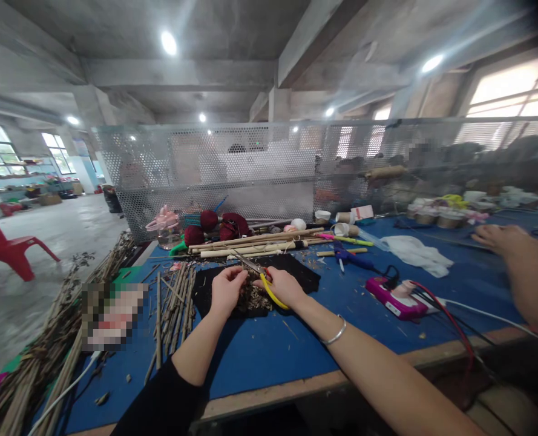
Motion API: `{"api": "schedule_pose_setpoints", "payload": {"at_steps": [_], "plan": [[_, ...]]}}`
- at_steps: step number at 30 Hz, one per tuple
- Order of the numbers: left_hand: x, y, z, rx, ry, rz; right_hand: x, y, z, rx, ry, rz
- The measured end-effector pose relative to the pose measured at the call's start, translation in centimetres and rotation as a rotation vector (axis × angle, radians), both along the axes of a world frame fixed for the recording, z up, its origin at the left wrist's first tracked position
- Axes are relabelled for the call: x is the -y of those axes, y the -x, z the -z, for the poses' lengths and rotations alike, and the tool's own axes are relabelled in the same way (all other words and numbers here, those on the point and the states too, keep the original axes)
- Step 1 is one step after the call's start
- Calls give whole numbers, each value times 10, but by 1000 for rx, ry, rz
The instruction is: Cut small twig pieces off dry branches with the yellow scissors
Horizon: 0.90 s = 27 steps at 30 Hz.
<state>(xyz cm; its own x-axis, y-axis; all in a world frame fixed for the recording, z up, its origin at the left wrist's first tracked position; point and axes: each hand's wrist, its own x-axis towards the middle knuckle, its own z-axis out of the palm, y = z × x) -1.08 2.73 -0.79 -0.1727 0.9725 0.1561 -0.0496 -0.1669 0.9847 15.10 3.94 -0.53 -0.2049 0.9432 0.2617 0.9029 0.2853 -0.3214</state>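
My right hand (287, 287) is closed on a pair of scissors (273, 294) with yellow handles. Their metal blades point away to the upper left, over a black cloth (302, 274). Close beside the blades, my left hand (227, 292) is closed in a pinch; whatever is between its fingertips is too small to make out. Under both hands, a heap of brown dried plant bits (256, 300) lies on the cloth. Left of the cloth, several cut dry stalks (173, 306) rest on the blue table (269, 363).
Long dried branches (46, 363) cover the table's left end. Behind the cloth lie bamboo sticks (250, 247) and dark red yarn balls (235, 226). A blue glue gun (351, 259) and a purple power strip (393, 300) with cables are to the right. Another person's hand (505, 242) works at far right.
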Motion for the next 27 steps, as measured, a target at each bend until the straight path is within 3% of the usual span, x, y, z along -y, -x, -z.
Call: {"api": "schedule_pose_setpoints", "payload": {"at_steps": [8, 19, 27], "plan": [[3, -3, -6, 84, 47, -40, 1, 1, -1, 35, -64, 13], [4, -7, -2, 113, 21, 62, 6, 11, -2, -24, -160, -83], [3, -6, -1, 74, -41, 66, 8, 10, -4, -8, -116, -63]]}}
